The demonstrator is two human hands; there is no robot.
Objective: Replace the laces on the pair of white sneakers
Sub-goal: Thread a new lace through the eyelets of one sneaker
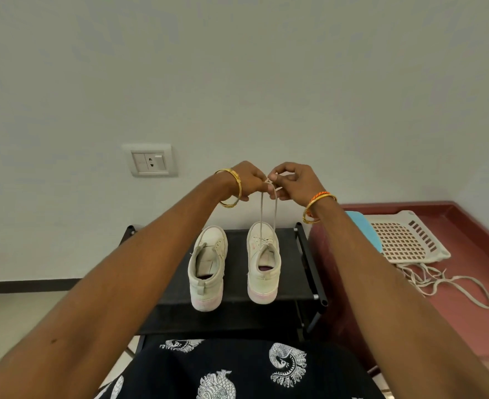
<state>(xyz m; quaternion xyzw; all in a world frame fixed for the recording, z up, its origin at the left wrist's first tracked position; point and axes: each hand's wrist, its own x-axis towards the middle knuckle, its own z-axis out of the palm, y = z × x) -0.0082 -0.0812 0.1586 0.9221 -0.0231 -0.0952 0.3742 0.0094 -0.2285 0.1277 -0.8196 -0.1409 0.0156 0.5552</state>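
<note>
1. Left hand (249,181): raised, fingers curled, pinching one end of the lace (267,208) against the right hand (293,182); gold bangle (231,188) at the wrist.
2. Right hand: raised level with the left, knuckles nearly touching it, fingers curled and pinching the other lace end; orange and gold bangles (319,207) at the wrist.
3. Lace: pale, two strands running down from the hands to the eyelets of the right sneaker (263,263) below.
4. Right sneaker: off-white, pinkish sole, heel toward the person, directly beneath the hands.
5. Left sneaker (207,269): same make, unlaced, below the left hand, just beside its mate.
6. Table (237,309): black top, carries both sneakers.
7. Loose laces (444,283): pale, tangled on the red floor, well to the right of the hands, by a white perforated tray (404,240).
8. Wall socket (150,160): left of the hands.
</note>
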